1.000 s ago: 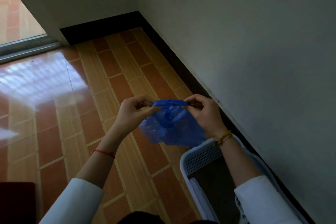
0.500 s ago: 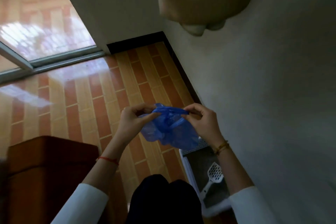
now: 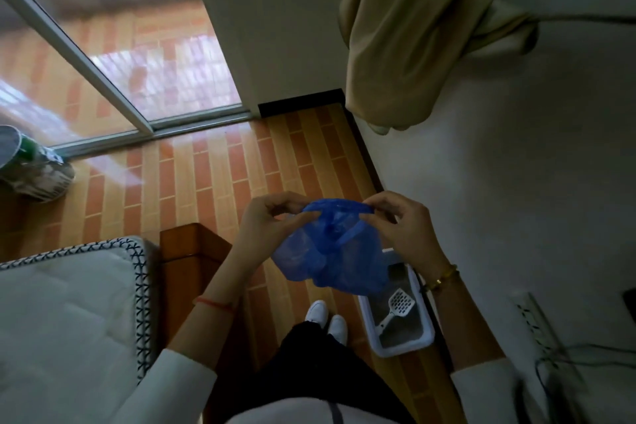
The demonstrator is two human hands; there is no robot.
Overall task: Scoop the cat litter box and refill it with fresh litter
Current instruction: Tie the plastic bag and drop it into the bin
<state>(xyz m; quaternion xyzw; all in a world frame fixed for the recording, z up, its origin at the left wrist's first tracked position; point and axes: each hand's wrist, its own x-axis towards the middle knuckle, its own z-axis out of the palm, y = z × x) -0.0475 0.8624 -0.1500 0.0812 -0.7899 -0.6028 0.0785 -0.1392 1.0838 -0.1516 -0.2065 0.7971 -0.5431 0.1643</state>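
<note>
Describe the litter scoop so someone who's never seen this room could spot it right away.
Find the white litter box on the tiled floor against the wall, beside the person's white shoes. The scoop lies inside it on the grey litter: white plastic, with a slotted head and slim handle.

White slotted scoop [image 3: 395, 307] lies in white litter box [image 3: 425, 342] on floor.

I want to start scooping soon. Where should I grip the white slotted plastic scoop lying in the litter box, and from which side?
Grip the white slotted plastic scoop by its narrow handle, which points toward the box's near end, by your feet. Probably come from above with the right hand, once it lets go of the blue plastic bag. The slotted head lies on the litter, so leave that end alone.
</note>
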